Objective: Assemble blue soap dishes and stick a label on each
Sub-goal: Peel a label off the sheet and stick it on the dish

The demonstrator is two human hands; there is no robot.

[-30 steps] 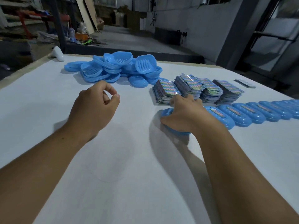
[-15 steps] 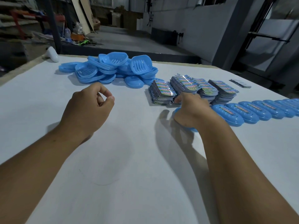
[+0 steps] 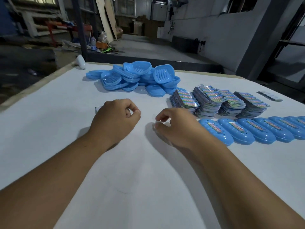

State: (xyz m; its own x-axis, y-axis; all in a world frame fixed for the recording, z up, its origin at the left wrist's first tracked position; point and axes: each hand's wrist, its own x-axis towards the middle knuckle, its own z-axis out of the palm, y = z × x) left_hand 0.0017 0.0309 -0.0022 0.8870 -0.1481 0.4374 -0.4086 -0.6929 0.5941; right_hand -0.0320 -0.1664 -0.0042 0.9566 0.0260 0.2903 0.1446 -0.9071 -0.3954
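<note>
Nearest on the white tabletop (image 3: 49, 123), the two hands sit close together but apart. The left hand (image 3: 115, 119) is curled into a loose fist at 11 o'clock; whether it pinches anything cannot be told. The right hand (image 3: 178, 128), at 1 o'clock, has fingers half curled over something blurred and pale, perhaps label backing. At 2 o'clock runs a row of finished, labelled soap dishes (image 3: 247, 129); beyond lie label stacks (image 3: 219, 101), and at 12 o'clock a heap of loose dish parts (image 3: 133, 76) remains, so much is left. A second earlier the right hand pressed a dish at the row's end; now it has lifted off.
</note>
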